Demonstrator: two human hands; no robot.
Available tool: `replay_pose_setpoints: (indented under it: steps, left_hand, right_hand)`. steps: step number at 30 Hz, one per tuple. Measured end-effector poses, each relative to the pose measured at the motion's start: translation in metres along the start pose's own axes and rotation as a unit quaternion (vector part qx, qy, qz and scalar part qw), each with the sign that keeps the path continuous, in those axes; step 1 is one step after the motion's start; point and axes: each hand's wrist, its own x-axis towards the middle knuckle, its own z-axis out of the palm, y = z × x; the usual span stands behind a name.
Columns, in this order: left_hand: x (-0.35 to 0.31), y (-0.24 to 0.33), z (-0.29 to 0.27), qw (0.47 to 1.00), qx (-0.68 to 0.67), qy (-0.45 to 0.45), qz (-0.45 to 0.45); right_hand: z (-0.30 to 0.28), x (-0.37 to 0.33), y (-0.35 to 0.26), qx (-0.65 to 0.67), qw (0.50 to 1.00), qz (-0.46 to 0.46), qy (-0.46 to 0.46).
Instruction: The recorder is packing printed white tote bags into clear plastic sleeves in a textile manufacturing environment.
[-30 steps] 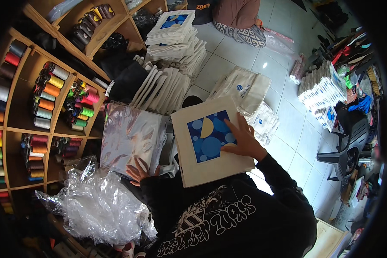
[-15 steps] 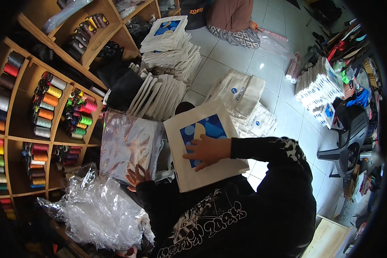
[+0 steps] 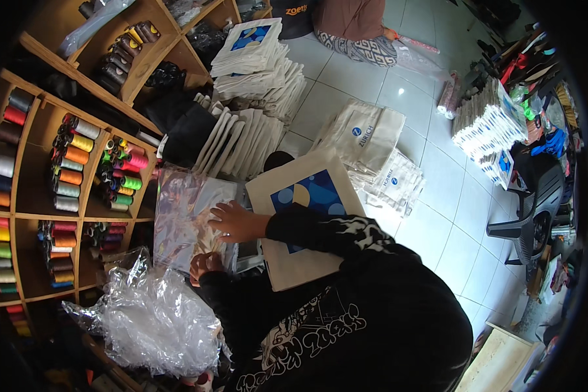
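Resting right bare hand (image 3: 237,222) wide-spread, without visible grip, on flat shiny clear-plastic sheets (image 3: 178,219), likely for steadying; half-curling left bare hand (image 3: 204,265) at near edge, with unclear hold.

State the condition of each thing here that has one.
Shiny plastic: lying flat, wrinkled.
Right hand: open, spread on that plastic.
Left hand: fingers bent, at its near edge.
Printed canvas bag: print up, partly covered.
Loose clear plastic: crumpled.
Thread spools: wound, shelved.
Floor bags: piled.

Printed cloth (image 3: 323,186) — partly hidden, co-worker (image 3: 349,26) — cropped
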Motion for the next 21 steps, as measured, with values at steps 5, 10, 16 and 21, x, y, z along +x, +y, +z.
replay_pose_setpoints:
  steps: [5,10,16,21]
  left_hand:
    - [0.002,-0.026,0.008,0.999,0.005,0.014,0.028]
    - [0.007,-0.02,-0.014,0.997,0.031,-0.015,0.067]
    - [0.025,-0.038,-0.006,0.998,-0.036,-0.005,-0.044]
    - [0.024,-0.002,-0.02,1.0,0.019,0.021,-0.005]
  right_hand:
    - [0.035,-0.002,-0.012,-0.035,0.997,-0.013,0.073]
    - [0.017,-0.002,-0.018,0.07,0.997,-0.02,-0.031]
    - [0.033,0.009,-0.004,0.001,0.998,-0.04,0.04]
    - [-0.001,0.016,0.001,-0.038,0.999,-0.021,0.022]
